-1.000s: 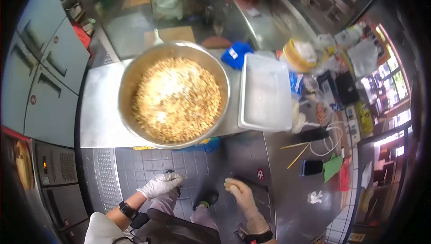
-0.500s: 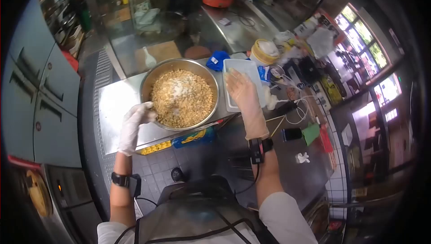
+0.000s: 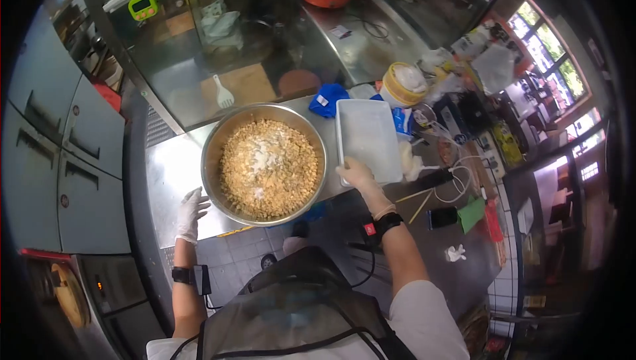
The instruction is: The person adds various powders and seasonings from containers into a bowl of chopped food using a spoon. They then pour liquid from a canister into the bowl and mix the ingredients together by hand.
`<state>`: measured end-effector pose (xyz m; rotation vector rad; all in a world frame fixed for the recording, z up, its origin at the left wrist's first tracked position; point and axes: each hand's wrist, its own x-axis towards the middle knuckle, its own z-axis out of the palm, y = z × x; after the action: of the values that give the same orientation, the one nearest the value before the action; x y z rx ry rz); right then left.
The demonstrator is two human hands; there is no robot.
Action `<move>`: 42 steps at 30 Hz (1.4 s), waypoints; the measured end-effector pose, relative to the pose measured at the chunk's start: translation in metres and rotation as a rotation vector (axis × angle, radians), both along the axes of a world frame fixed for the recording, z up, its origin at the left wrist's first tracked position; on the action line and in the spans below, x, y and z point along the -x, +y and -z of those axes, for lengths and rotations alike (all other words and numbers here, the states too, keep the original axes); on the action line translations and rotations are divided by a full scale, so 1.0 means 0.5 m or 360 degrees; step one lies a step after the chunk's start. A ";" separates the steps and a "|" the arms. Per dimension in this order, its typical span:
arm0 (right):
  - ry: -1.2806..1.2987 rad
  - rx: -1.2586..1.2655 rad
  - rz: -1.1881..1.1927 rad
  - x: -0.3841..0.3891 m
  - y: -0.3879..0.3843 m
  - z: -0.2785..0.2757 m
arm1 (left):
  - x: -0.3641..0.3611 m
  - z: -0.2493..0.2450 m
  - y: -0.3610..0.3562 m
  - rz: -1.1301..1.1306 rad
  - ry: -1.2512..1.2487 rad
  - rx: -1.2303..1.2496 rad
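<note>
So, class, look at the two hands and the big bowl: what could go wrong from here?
The steel bowl sits at the front edge of the counter, so a bump might tip it and spill the pale crumbly food.

The gloved right hand is at the near corner of the plastic tub; a careless tug could knock the tub into the bowl close beside it.

One head-worn wide view looks forward and steeply down at the nearby bowl [image 3: 211, 154] and tabletop [image 3: 173, 161], catching a window [image 3: 546, 47] at two o'clock.
</note>
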<state>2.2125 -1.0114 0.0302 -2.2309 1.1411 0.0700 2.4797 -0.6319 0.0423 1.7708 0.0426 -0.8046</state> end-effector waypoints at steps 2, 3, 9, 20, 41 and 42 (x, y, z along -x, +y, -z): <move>0.0156 -0.0125 -0.0139 -0.012 -0.009 0.034 | 0.000 0.011 -0.026 -0.0106 0.0162 0.0069; 0.0114 -0.0072 -0.0153 -0.015 -0.002 0.059 | 0.002 0.021 -0.034 -0.0053 0.0186 0.0163; 0.0046 -0.0272 -0.0365 -0.014 0.045 0.026 | 0.010 0.031 -0.056 -0.0075 0.0019 -0.0029; 0.0005 -0.0366 -0.0479 -0.042 0.022 -0.005 | -0.061 0.049 -0.060 -0.0117 -0.0028 -0.0135; -0.1291 -0.2041 0.0486 -0.375 -0.032 -0.077 | -0.077 -0.053 -0.238 0.0599 -0.0090 0.0287; -0.1276 -0.2072 0.0461 -0.373 -0.030 -0.074 | -0.073 -0.048 -0.235 0.0568 -0.0099 0.0267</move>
<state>2.3990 -1.0262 0.0670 -0.7758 0.6050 -0.1539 2.5163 -0.7495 0.0665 1.6635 -0.3812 -0.9760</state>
